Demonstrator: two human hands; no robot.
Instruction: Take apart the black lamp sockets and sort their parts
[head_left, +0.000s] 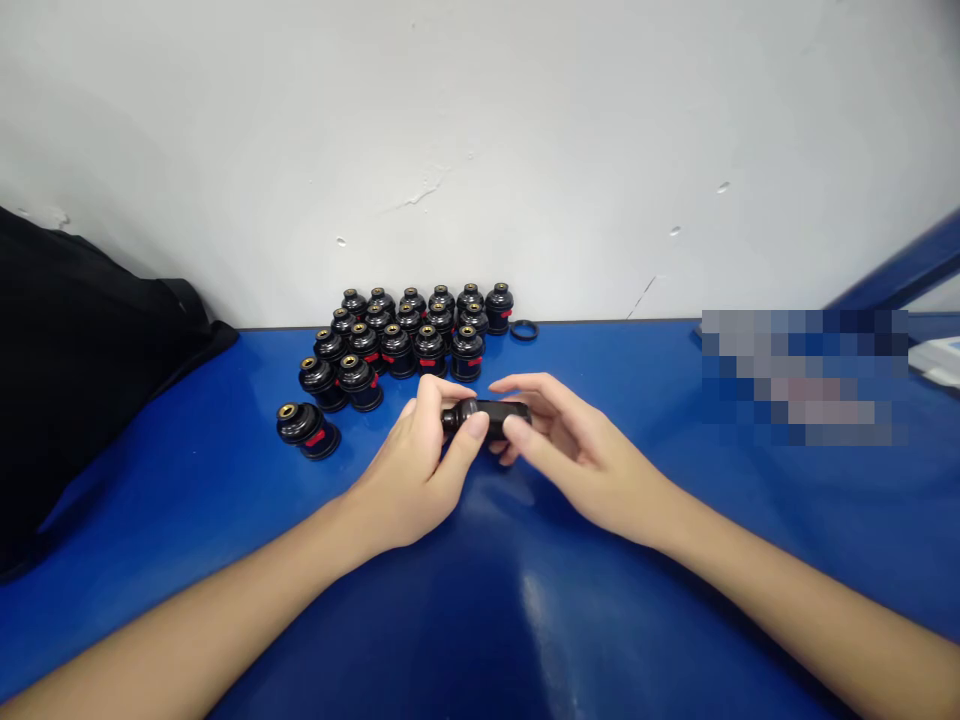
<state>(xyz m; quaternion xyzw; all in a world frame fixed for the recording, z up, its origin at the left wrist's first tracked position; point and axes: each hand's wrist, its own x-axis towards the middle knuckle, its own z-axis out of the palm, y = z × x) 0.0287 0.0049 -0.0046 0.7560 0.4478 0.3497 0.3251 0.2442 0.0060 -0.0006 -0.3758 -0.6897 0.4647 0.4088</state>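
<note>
glossy black plastic part (487, 415), smooth blue table (600, 600)

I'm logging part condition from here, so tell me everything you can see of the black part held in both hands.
The black part is small, dark and glossy, apparently plastic, lying roughly sideways above the blue table. The left hand pinches its left end with thumb and fingers; the right hand grips its right end, so most of it is covered. Its left end looks rounded. Whether it carries a brass insert or red band cannot be told. It touches nothing else.
</note>
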